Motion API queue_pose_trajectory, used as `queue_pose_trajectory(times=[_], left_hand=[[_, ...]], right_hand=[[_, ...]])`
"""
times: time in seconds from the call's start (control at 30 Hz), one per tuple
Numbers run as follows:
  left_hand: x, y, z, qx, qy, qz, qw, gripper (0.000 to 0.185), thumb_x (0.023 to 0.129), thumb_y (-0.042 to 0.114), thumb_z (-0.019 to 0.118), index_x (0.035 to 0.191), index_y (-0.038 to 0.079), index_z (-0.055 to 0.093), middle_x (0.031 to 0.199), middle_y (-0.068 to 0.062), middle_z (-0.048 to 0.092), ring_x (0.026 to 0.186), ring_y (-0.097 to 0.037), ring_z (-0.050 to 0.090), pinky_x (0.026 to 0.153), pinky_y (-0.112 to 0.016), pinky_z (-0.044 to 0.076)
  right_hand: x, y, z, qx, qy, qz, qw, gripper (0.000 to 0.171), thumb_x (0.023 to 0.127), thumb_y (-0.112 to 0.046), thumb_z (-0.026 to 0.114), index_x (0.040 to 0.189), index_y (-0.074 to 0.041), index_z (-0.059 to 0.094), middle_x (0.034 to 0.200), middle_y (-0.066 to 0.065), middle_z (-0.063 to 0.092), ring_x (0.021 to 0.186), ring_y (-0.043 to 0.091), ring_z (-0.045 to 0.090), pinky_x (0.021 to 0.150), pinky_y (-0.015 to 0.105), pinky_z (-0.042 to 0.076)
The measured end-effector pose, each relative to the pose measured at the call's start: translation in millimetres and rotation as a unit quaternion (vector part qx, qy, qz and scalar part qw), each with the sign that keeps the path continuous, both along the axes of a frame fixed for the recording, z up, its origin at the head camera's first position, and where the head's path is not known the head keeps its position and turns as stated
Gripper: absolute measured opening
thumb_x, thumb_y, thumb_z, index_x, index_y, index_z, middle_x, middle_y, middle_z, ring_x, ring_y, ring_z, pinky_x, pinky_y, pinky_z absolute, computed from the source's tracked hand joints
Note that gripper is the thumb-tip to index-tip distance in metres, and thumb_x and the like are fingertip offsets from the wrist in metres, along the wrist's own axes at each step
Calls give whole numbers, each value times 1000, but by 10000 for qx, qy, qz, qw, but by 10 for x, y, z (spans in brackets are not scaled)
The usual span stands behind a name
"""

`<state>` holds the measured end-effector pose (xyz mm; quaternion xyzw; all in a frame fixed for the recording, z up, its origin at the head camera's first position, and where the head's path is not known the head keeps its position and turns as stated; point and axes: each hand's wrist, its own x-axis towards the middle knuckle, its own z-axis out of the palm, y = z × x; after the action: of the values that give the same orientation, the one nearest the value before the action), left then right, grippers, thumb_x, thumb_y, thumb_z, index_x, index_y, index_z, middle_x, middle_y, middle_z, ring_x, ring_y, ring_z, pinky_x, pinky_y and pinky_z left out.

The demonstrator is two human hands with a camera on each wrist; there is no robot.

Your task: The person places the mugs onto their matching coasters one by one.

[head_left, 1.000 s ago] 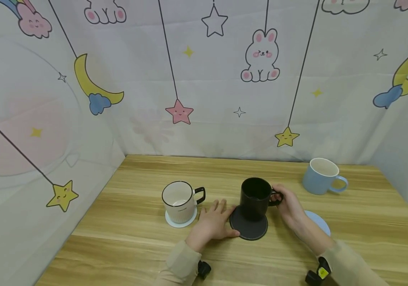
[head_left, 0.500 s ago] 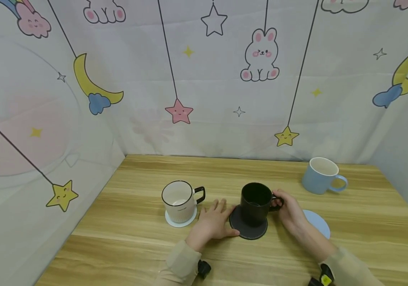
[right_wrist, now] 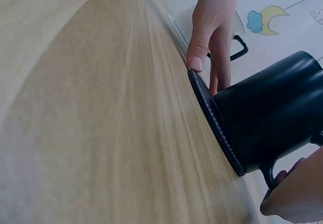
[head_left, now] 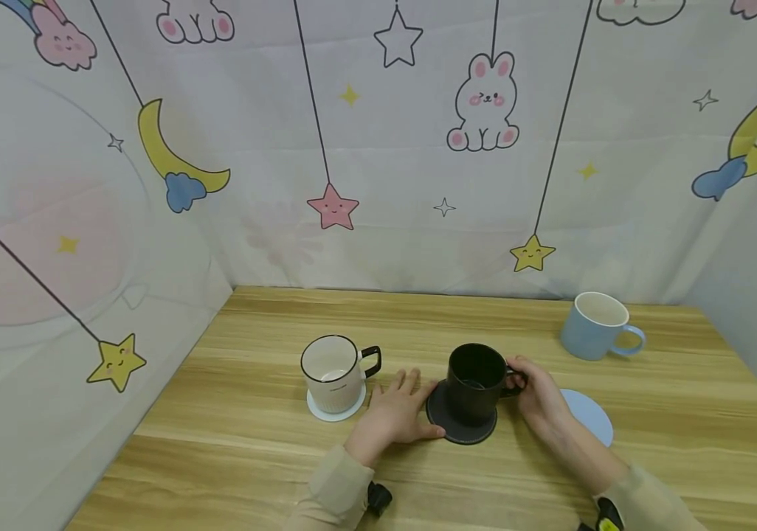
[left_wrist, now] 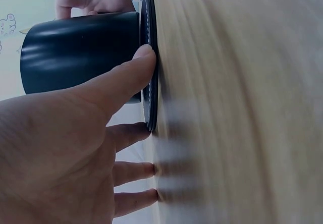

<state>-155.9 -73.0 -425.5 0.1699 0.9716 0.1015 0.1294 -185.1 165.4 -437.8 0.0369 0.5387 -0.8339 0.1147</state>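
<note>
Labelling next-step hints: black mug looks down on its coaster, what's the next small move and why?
Probably let go: the right hand could ease its grip off the handle. The black mug already sits flat on the black coaster, which the left hand steadies with its thumb at the rim, so nothing seems left to place.

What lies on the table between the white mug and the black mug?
The left hand lies flat there, its thumb touching the black coaster under the black mug; the head view shows it beside the white mug.

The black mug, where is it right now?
In the head view the black mug stands mid-table on the black coaster, between the left hand and the right hand gripping its handle.
</note>
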Motion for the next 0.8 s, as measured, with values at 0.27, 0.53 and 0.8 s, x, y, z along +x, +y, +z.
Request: queue_pose_trajectory(times=[0.27,0.53,0.8], left_hand=[[-3,-1,5,-32,39,1,10000,82,81,60,65,150,28,34,160,-9,26,148,-33,22,110,-64,27],[4,0,-3,-36,20,16,10000,82,81,61,65,150,28,34,160,-9,25,148,-33,22,110,-64,27],[-5,-1,-26,-52,47,3,10000,83,81,62,64,150,29,33,160,-9,25,148,-33,22,110,-64,28]], right_hand=[[37,-27,-12,36,49,36,10000,39,100,-12,40,61,-17,36,65,-7,35,73,10,37,82,27,24],[60,-71,-21,24,84,84,9999,39,99,-10,39,61,-18,40,65,-8,36,71,9,37,81,26,25],[63,-98,-23,-13,42,30,10000,39,99,-10,40,61,-18,40,65,-7,35,71,9,37,80,25,26]])
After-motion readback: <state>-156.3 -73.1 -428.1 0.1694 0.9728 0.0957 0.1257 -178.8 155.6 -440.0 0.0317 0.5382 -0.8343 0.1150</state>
